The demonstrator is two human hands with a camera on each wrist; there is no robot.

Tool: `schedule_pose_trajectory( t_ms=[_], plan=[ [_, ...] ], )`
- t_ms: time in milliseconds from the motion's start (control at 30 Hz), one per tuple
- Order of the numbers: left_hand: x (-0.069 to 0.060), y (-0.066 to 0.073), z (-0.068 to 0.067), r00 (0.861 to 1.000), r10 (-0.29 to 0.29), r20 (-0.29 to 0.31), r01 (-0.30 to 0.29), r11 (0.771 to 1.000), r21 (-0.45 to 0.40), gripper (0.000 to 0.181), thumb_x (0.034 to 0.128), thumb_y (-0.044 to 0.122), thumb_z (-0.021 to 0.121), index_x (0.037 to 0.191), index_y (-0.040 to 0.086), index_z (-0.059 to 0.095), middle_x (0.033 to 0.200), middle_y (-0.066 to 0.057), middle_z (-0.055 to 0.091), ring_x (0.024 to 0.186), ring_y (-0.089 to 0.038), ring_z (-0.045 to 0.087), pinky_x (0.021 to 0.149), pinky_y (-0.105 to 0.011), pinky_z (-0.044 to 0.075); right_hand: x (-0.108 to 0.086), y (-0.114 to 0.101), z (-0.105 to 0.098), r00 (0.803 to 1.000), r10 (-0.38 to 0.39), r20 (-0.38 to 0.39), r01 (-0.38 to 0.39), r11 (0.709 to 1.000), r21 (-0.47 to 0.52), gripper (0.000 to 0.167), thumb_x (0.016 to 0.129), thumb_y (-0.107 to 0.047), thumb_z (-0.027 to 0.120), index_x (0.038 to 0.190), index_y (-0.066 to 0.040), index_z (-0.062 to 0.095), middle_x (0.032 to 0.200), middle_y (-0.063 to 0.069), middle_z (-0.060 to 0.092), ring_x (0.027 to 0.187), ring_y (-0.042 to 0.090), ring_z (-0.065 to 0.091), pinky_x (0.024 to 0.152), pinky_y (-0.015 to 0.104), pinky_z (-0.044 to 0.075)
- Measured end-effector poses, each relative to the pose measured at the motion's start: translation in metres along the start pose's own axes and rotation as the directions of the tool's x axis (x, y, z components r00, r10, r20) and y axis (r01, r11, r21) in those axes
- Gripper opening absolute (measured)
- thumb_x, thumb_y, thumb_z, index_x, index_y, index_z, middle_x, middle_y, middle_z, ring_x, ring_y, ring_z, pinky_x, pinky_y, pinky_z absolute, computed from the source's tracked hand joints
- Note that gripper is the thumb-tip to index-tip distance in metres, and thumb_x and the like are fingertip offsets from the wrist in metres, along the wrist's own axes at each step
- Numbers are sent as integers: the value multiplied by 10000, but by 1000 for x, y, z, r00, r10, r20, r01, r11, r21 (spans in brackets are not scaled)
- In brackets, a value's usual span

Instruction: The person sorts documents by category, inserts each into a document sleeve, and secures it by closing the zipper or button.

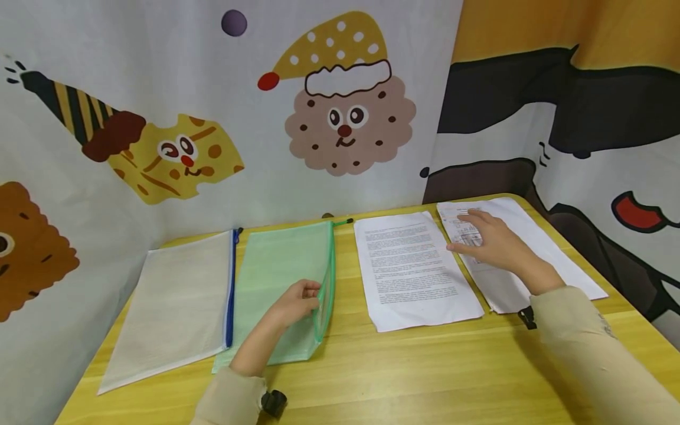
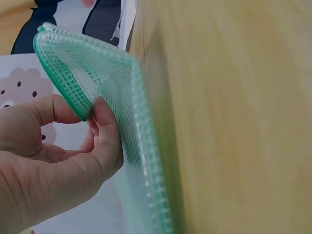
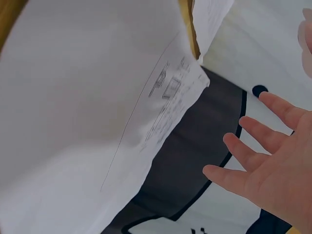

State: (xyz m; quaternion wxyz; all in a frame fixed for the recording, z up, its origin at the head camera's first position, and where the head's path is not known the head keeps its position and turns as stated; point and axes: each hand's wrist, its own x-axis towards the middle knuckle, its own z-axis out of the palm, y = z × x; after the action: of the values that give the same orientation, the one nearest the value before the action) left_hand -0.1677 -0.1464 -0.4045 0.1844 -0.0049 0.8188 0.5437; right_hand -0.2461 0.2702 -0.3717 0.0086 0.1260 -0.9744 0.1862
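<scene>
Left grip [image 1: 297,303] pinches a green mesh plastic pouch [image 1: 289,254]. Right grip [image 1: 494,242], fingers spread, hovers empty above printed white paper [image 1: 496,289].

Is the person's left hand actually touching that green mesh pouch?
Touching. The left wrist view shows it plainly: the left hand pinches the green mesh pouch at its open edge.

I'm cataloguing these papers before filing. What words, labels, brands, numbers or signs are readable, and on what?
No text is legible.
Printed page: lines of print, too small to read.
Papers at the right: small print, too blurred to read.
Green pouch, blue-zipped pouch: no lettering visible.
Curtain: cartoon pictures, no lettering visible.
</scene>
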Motion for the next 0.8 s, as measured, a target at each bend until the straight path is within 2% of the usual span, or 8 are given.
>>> schedule_pose_trajectory(
  t_ms=[400, 600, 800],
  plan=[
    [-2, -4, -4, 999, 20, 29, -20, 1000, -8, 445, 894, -30, 475, 1333, -99, 458, 1061, -104, 472, 939, -189, 453, 775, -299, 458, -10, 37, -8, 997, 72, 25, -73, 997, 32, 965, 876, -588, 667, 1504, 60, 327, 1542, 362, 273, 1410, 563, 243, 1106, 727, 243],
    [-2, -6, -6, 999, 35, 38, -34, 999, -10, 449, 895, -22, 471, 1337, -99, 452, 1115, -143, 501, 951, -196, 465, 784, -310, 460, -20, 52, -15, 995, 98, -4, -98, 994, 56, 958, 878, -563, 677, 1494, 79, 322, 1511, 373, 306, 1369, 570, 278, 1075, 726, 268],
    [-2, -7, -7, 998, 44, 53, -44, 999, -15, 451, 894, -24, 471, 1337, -103, 446, 1103, -125, 499, 942, -183, 464, 783, -300, 458, -30, 66, -21, 986, 166, -4, -166, 985, 56, 983, 887, -594, 645, 1520, 59, 272, 1515, 400, 263, 1340, 600, 276, 1036, 765, 274]
  ],
)
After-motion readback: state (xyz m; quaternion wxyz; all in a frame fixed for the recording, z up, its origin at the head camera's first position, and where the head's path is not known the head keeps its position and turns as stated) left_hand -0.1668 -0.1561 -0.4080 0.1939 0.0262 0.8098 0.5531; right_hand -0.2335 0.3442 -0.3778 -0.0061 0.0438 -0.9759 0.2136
